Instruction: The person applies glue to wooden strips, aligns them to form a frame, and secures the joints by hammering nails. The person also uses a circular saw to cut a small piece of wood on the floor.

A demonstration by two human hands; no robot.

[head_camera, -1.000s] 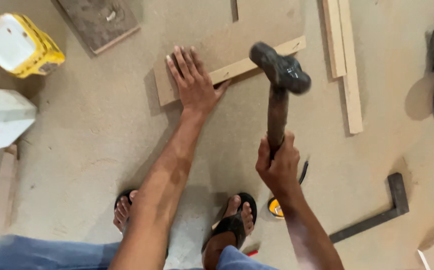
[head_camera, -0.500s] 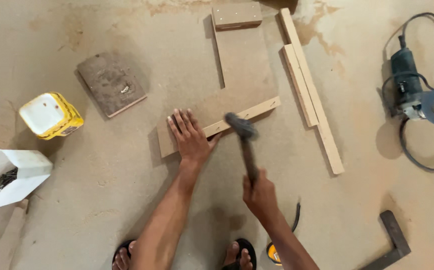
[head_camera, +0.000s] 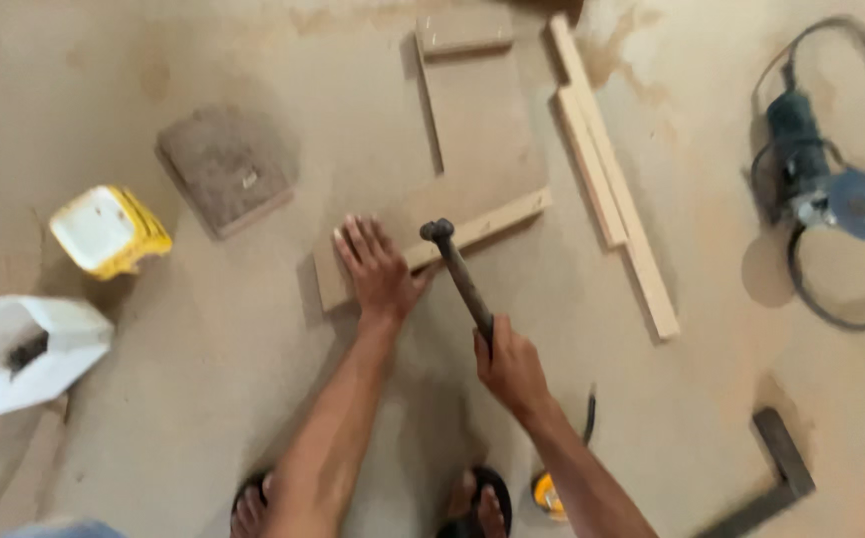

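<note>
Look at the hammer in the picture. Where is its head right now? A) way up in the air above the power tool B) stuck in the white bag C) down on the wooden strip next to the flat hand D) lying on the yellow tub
C: the right hand grips the handle, and the hammer has its head at the wooden strip, just beside the left hand pressed flat on the board.
</note>
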